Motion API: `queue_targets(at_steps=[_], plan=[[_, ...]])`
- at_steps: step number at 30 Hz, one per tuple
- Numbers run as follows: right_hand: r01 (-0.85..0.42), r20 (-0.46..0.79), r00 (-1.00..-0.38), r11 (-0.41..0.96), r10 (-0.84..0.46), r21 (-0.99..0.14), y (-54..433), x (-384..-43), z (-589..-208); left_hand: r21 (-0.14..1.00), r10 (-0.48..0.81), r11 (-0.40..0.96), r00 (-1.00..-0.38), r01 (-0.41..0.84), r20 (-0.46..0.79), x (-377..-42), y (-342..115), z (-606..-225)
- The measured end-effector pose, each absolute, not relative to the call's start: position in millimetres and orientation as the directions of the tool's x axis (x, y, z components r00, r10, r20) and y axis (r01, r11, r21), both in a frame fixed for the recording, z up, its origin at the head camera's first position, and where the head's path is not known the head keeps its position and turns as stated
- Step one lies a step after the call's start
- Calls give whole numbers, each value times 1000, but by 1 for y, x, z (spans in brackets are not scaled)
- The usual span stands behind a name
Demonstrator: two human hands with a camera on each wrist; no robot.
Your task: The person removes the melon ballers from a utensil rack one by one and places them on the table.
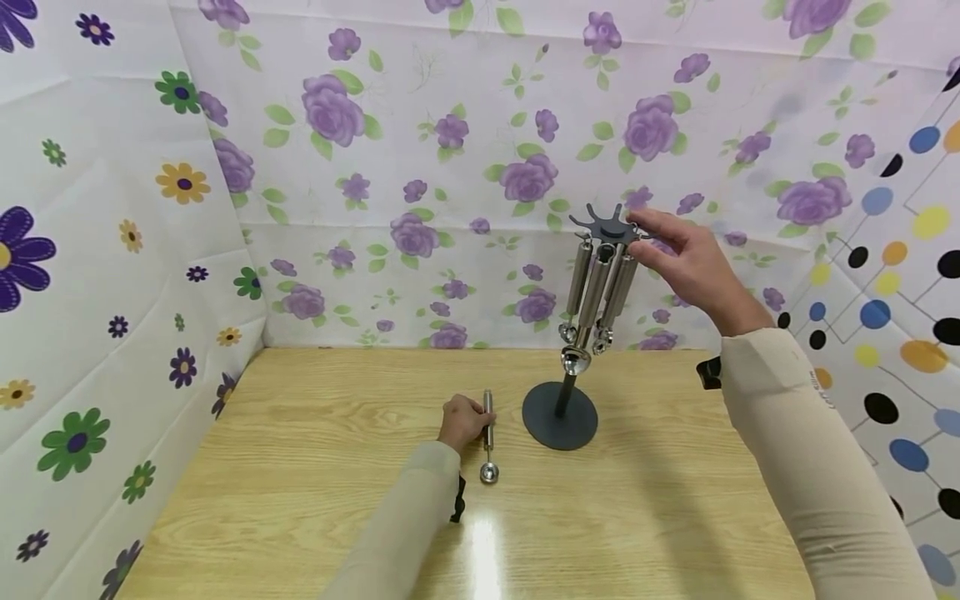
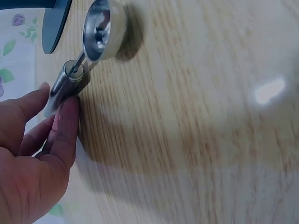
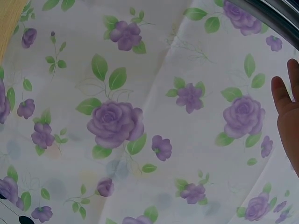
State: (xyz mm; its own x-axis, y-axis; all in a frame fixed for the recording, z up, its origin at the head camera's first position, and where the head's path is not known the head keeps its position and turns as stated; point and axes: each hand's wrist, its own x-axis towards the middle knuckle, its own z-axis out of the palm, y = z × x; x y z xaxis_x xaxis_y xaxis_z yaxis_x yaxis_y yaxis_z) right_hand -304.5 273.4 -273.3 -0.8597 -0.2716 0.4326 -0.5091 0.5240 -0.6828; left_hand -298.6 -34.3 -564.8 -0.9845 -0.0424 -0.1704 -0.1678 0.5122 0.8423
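Observation:
A steel scoop (image 1: 488, 435) with a long handle and a small round bowl lies on the wooden table (image 1: 315, 467). My left hand (image 1: 478, 417) pinches its handle from the left. In the left wrist view, thumb and finger of my left hand (image 2: 58, 100) close on the scoop's handle (image 2: 65, 81), and its bowl points away. A dark grey stand (image 1: 561, 414) with a star-shaped top (image 1: 606, 227) holds several hanging steel utensils (image 1: 596, 292). My right hand (image 1: 647, 233) reaches the top's right edge with relaxed fingers that hold nothing. The right wrist view shows only the fingertips (image 3: 281, 95).
Floral cloth walls (image 1: 420, 167) close in the back and left of the table, and a dotted cloth (image 1: 900, 275) hangs on the right. The stand's round base (image 2: 53, 21) sits just beyond the scoop. Bare wood spreads across the left and near side of the table.

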Motion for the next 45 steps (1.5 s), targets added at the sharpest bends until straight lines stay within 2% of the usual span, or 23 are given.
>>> queue_targets(at_steps=[6,15,24,31,40,45], plan=[[-504,429,-863,534,-268,-679,275,-304,-272,848,-8,518,-992,-113,-128,-300,-38,-553],[-481,413,-874,566,-255,-669,277,-302,-273,905,117,426,-990,-18,-75,-300,-34,-517],[-432,370,-900,594,-232,-679,276,-300,-275,979,206,198,-974,-54,-95,-300,-18,-481],[-428,364,-901,617,-234,-661,279,-299,-274,988,270,155,-962,20,-23,-300,-2,-438],[-494,320,-868,586,-381,-642,281,-304,-259,958,278,193,-948,213,155,-308,6,-375],[-522,301,-847,584,-437,-622,276,-307,-252,949,312,177,-930,259,195,-309,9,-351]])
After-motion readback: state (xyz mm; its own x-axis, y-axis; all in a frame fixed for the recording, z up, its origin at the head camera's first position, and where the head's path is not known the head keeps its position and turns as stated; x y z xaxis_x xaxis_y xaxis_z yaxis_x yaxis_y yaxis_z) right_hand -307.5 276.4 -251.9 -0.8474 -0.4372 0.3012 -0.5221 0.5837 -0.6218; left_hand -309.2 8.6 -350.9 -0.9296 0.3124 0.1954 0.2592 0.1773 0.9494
